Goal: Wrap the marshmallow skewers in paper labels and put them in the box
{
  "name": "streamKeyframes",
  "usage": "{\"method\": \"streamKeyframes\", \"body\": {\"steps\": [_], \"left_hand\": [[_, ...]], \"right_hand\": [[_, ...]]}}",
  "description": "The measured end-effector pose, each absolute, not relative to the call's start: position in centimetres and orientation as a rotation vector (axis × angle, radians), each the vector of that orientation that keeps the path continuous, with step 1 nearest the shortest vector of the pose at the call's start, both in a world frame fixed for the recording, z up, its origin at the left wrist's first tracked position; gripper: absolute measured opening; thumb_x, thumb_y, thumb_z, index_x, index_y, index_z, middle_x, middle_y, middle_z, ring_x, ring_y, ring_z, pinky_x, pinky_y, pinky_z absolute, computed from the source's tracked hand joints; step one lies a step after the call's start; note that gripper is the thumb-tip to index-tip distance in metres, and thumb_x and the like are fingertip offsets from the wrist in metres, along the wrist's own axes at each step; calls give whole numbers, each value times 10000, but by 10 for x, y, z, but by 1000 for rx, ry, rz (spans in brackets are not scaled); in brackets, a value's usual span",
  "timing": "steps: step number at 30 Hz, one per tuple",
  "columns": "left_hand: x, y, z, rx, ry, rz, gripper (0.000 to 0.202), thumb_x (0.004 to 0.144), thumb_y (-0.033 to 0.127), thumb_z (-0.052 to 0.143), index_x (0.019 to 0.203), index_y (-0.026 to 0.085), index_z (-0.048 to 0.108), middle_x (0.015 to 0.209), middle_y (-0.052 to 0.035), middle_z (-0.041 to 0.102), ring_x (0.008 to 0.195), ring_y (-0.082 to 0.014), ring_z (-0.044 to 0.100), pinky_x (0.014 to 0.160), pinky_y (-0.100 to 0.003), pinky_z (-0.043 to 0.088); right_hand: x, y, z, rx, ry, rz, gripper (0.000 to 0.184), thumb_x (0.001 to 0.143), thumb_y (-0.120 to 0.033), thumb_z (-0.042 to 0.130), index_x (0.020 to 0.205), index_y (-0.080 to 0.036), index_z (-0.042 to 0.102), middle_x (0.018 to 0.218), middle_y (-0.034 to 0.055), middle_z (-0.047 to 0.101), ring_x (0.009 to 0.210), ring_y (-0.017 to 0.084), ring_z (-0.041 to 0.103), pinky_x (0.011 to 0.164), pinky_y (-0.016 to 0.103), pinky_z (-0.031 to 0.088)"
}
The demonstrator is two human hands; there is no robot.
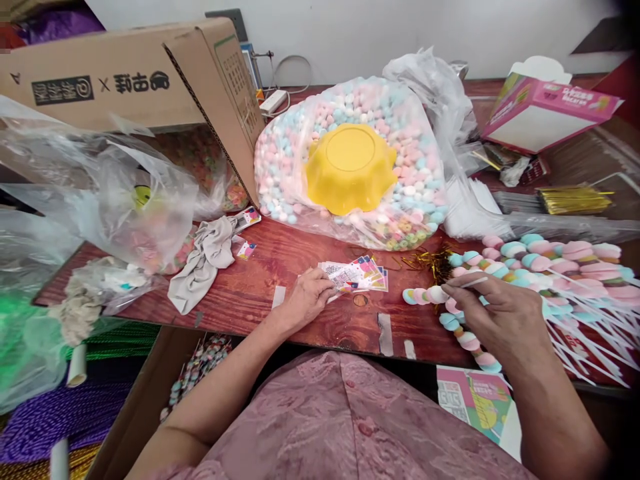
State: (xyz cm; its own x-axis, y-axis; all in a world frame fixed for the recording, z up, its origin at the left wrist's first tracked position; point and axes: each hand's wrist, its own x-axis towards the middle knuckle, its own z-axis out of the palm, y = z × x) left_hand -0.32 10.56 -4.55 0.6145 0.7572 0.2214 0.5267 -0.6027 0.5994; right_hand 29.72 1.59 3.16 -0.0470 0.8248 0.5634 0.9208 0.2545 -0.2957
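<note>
My right hand (500, 317) is closed around the white stick of a marshmallow skewer (425, 295), whose pastel candies point left over the table. With curled fingers, my left hand (313, 293) grips the left edge of a fanned pile of small printed cards (367, 272) lying on the red-brown wooden table (250, 307). More marshmallow skewers (580, 267) lie heaped beside and beneath my right hand, their white sticks toward the front right. Gold tinsel ties (440, 261) lie just behind the held skewer.
A big clear bag of marshmallows (280, 167) bears an upturned yellow bowl (350, 167). A cardboard box (125, 73) and a grey cloth (203, 263) are at left. A pink carton (550, 113) and gold twist ties (575, 199) sit at right. Coloured cords (65, 413) fill the lower left.
</note>
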Motion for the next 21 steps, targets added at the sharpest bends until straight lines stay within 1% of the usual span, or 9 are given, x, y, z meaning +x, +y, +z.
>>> {"method": "streamKeyframes", "body": {"steps": [3,7,10,12,14,16,18,21], "left_hand": [[-2,108,-48,2264,1044,708,151,868,158,612,762,147,719,792,-51,634,785,-158,568,738,-282,432],[-2,112,-44,1993,1108,777,152,771,174,719,636,141,657,668,6,584,656,-111,525,638,-238,385],[-3,115,-38,1773,1152,772,169,706,208,761,614,143,636,622,34,575,605,-91,500,598,-220,367],[-3,115,-33,1650,1181,744,186,676,254,776,618,143,638,602,42,576,576,-84,484,572,-214,359],[-2,114,-30,1550,1198,711,231,644,314,790,621,140,639,583,43,576,547,-80,471,543,-212,349],[0,112,-27,1476,1184,681,273,625,359,795,622,136,639,577,34,587,532,-81,475,526,-214,349],[2,110,-24,1437,1157,654,292,620,379,797,626,133,640,574,25,594,527,-86,485,523,-217,354],[4,105,-19,1474,1128,636,287,625,374,806,625,132,651,580,24,588,541,-88,483,532,-220,350]], "right_hand": [[302,16,29,-1557,-1807,-113,116,840,-243,613,740,-218,667,686,-24,705,609,139,662,600,241,478],[303,4,33,-1588,-1490,204,69,756,-308,730,736,-243,727,737,-11,724,696,175,675,689,295,506],[293,-6,43,-1500,-1078,339,111,662,-258,810,758,-233,761,746,17,721,707,191,661,691,334,508],[280,-8,49,-1350,-907,403,150,633,-197,815,775,-219,769,745,30,716,692,194,650,674,352,505],[266,-6,51,-1221,-861,455,136,633,-159,800,755,-211,769,726,31,709,658,186,635,664,359,499],[253,-1,47,-1154,-875,460,111,643,-142,790,725,-212,765,719,26,709,661,182,635,688,362,496],[244,4,41,-1116,-898,446,95,653,-140,791,701,-216,760,711,20,707,691,183,641,720,361,494],[239,7,30,-1124,-952,418,103,674,-137,793,720,-224,763,726,14,710,741,184,650,736,348,493]]}}
